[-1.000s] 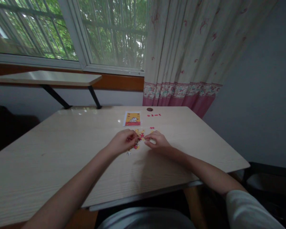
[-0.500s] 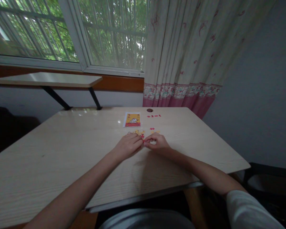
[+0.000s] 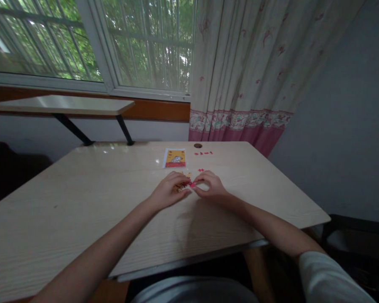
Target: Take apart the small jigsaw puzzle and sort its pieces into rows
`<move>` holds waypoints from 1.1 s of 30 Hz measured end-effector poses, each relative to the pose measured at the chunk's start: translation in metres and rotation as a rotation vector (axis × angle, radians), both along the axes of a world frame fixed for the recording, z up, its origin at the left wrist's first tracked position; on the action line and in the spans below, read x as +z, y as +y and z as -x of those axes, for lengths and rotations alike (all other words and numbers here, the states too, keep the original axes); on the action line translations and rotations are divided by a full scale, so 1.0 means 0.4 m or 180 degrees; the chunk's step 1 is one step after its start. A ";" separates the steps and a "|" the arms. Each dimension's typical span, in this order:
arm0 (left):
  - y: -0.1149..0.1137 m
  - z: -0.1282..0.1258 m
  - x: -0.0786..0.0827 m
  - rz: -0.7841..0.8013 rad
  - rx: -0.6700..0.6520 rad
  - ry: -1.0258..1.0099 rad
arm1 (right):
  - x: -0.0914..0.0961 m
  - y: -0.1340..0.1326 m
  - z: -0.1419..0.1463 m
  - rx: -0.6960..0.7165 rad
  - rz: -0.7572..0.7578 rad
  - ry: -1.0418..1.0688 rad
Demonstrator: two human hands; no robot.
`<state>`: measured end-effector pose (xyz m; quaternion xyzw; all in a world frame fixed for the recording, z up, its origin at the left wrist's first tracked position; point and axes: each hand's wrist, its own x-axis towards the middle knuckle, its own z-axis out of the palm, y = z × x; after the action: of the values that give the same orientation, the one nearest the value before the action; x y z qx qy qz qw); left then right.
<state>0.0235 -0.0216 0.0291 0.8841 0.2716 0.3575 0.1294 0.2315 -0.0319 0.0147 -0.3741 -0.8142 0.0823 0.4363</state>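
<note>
Both hands meet near the middle of a pale wooden table [image 3: 82, 202]. My left hand [image 3: 168, 190] rests with curled fingers on a partly built yellow and red jigsaw puzzle [image 3: 180, 186], covering most of it. My right hand [image 3: 210, 185] pinches a small red puzzle piece [image 3: 192, 184] at the puzzle's right edge, fingertips almost touching those of the left hand. A yellow reference picture card [image 3: 175, 158] lies just beyond the hands.
Several loose red pieces [image 3: 204, 153] lie in a row at the table's far edge, beside a dark cable hole [image 3: 198, 145]. A narrow shelf [image 3: 63, 104] sits under the window. A patterned curtain [image 3: 249, 71] hangs at the back right.
My hands have drawn together over the puzzle. The left hand now covers more of it, and the right hand has brought a red piece up against its edge.
</note>
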 end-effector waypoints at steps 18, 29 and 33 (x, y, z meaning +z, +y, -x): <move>0.001 0.000 -0.004 -0.0243 -0.0017 -0.0043 | 0.009 -0.003 -0.010 -0.0083 -0.0425 -0.0476; -0.010 -0.005 0.022 -0.0419 0.0079 -0.0222 | -0.003 0.009 -0.016 -0.0055 -0.0892 -0.0384; -0.010 -0.007 0.020 -0.0403 0.0102 -0.0201 | -0.008 0.012 -0.017 -0.0079 -0.1042 -0.0358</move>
<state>0.0265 -0.0257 0.0373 0.8744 0.2584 0.4037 0.0758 0.2383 -0.0271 0.0116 -0.3121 -0.8351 -0.0779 0.4462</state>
